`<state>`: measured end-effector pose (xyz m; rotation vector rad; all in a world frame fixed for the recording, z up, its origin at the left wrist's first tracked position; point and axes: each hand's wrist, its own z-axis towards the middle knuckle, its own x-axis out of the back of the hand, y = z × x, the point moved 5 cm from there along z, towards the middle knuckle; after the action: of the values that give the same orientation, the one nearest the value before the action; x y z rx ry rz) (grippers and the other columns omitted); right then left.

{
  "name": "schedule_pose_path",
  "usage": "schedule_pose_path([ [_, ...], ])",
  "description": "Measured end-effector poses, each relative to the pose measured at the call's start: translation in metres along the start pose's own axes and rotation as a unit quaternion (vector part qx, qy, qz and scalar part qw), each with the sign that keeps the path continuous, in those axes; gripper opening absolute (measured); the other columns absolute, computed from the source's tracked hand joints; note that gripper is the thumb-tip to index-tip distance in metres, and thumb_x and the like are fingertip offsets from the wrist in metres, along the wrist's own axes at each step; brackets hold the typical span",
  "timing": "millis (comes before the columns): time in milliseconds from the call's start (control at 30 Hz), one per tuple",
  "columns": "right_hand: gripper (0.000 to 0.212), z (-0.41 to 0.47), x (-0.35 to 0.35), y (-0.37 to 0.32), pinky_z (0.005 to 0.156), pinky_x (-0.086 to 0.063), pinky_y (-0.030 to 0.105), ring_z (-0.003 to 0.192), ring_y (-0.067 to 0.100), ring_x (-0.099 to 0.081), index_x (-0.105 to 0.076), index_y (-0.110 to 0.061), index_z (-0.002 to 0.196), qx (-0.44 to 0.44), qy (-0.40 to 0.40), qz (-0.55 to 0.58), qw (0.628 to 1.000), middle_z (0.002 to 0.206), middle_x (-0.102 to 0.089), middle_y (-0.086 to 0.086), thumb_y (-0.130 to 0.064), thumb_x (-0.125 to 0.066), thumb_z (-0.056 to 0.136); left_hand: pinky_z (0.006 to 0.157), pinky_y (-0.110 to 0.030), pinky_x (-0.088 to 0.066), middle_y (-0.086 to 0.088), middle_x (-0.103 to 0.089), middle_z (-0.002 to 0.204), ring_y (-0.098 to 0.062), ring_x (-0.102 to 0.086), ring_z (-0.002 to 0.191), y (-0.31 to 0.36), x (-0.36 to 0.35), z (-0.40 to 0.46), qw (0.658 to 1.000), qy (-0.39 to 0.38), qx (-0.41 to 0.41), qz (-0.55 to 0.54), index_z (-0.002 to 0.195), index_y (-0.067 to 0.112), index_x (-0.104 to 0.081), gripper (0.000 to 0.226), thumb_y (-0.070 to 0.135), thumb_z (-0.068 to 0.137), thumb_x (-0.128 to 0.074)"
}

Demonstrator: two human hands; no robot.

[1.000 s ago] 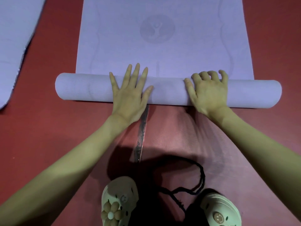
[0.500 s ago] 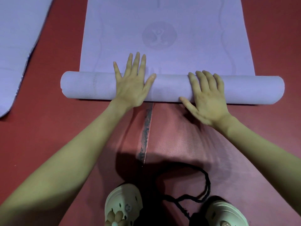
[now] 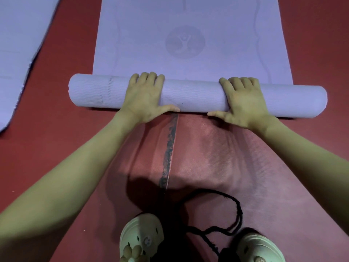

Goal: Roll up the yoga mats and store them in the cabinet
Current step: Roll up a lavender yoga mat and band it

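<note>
Beyond our left hand (image 3: 145, 97) and right hand (image 3: 243, 103) the flat mat (image 3: 188, 35) lies open. A second mat (image 3: 20, 53) lies well left; shoes (image 3: 141, 239) and a cord (image 3: 226, 214) sit behind.

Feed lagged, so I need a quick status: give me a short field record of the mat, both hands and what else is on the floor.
mat: purple mat, partly rolled, far part flat
left hand: fingers curled over the roll
right hand: fingers curled over the roll
second mat: flat at left, unrolled
floor: red
near feet: black cord, pale shoes
cabinet: not in view
</note>
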<state>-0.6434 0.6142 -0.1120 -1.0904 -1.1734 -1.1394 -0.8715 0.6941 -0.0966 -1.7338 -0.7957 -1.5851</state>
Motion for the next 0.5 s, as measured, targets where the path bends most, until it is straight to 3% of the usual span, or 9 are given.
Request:
schedule_pose_path([
  [233, 0.096, -0.039, 0.015, -0.014, 0.089, -0.033, 0.043, 0.095, 0.035, -0.057, -0.056, -0.010, 0.124, -0.015, -0.001, 0.057, 0.998, 0.108, -0.064, 0.009, -0.084, -0.046, 0.063, 0.099, -0.050, -0.036, -0.014, -0.059, 0.113, -0.035, -0.054, 0.103, 0.015, 0.006, -0.048, 0.999, 0.024, 0.004, -0.025, 0.124, 0.003, -0.053, 0.101, 0.087, 0.072, -0.035],
  [500, 0.095, -0.107, 0.022, -0.048, 0.084, -0.037, 0.042, 0.091, 0.033, -0.061, -0.064, -0.012, 0.119, -0.009, -0.045, 0.096, 0.994, 0.104, -0.069, 0.003, -0.086, -0.045, 0.061, 0.100, -0.051, -0.036, -0.013, -0.061, 0.117, -0.034, -0.055, 0.108, 0.039, -0.001, -0.129, 0.998, -0.009, 0.009, -0.054, 0.125, 0.003, -0.056, 0.099, 0.085, 0.074, -0.039],
])
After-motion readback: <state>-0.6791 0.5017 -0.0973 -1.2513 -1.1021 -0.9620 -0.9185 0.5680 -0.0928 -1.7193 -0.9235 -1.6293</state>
